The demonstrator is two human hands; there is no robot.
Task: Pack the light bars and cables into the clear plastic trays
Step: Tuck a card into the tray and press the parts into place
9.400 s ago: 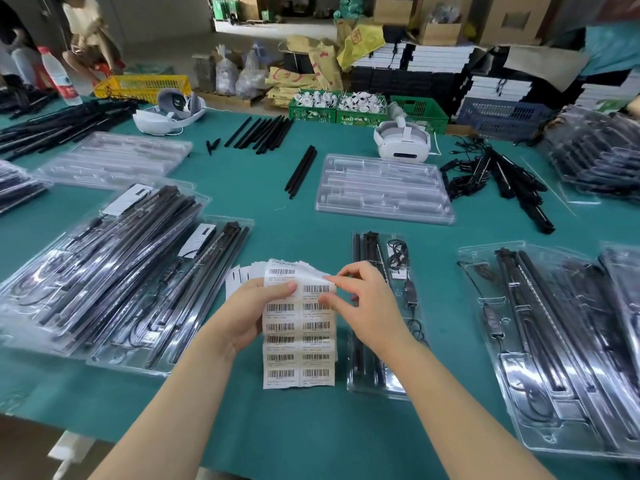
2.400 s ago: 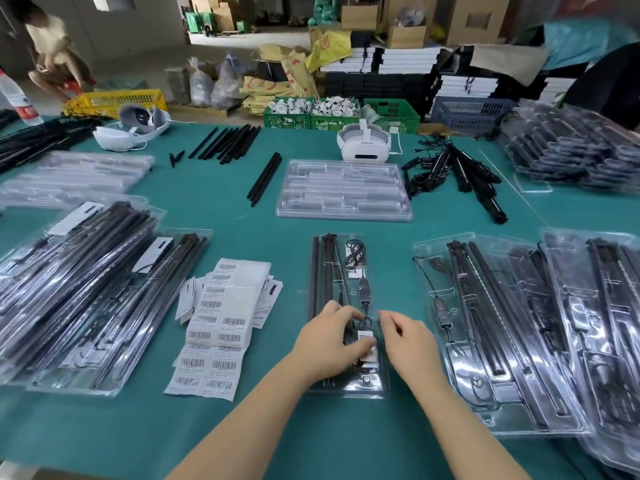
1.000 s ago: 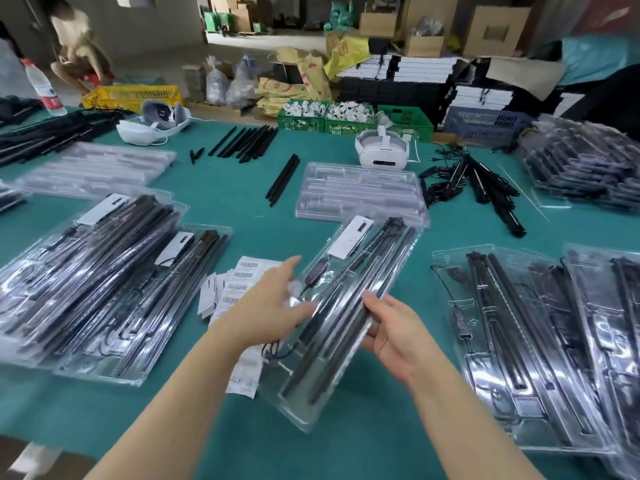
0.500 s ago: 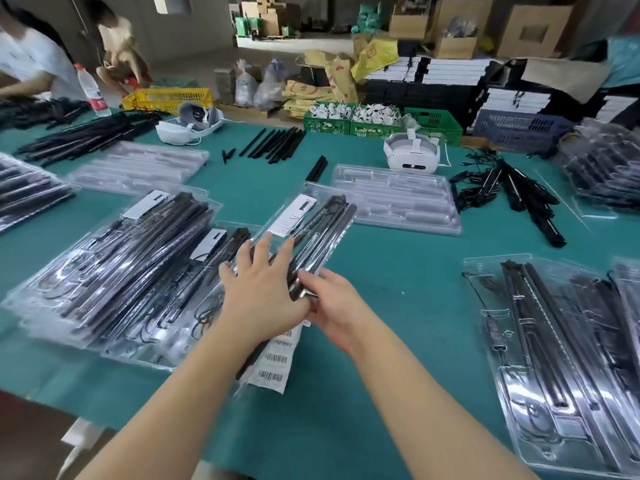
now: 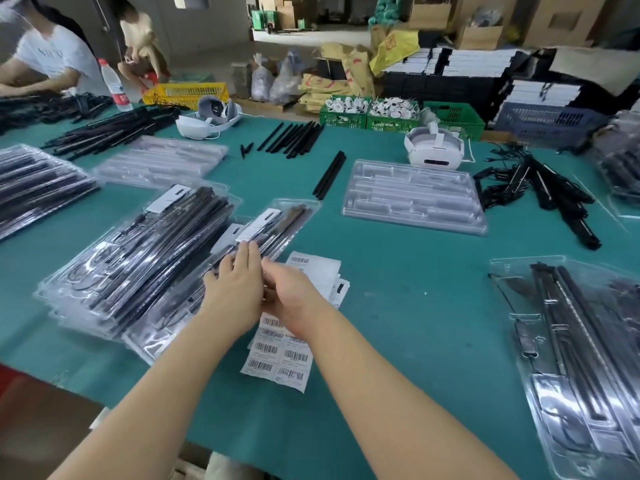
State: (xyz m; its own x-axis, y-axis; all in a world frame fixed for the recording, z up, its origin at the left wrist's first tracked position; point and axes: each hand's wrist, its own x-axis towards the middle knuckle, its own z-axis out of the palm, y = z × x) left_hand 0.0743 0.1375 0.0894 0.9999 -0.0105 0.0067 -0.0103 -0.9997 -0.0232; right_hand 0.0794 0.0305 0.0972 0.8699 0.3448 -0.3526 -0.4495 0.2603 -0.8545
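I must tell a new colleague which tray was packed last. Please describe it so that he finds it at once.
On the green table, look at the stacks of filled trays on the left. The packed tray lies tilted on the stacks' right edge under the left hand, and it alone overlaps the barcode labels.

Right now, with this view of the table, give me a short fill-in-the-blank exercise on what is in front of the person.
1. The table has a ____ cover.
2. The left hand rests flat on a packed clear ____.
3. The sheet of barcode labels lies partly under the ____ forearm.
4. The water bottle has a ____ cap.

Missing words: green; tray; right; red
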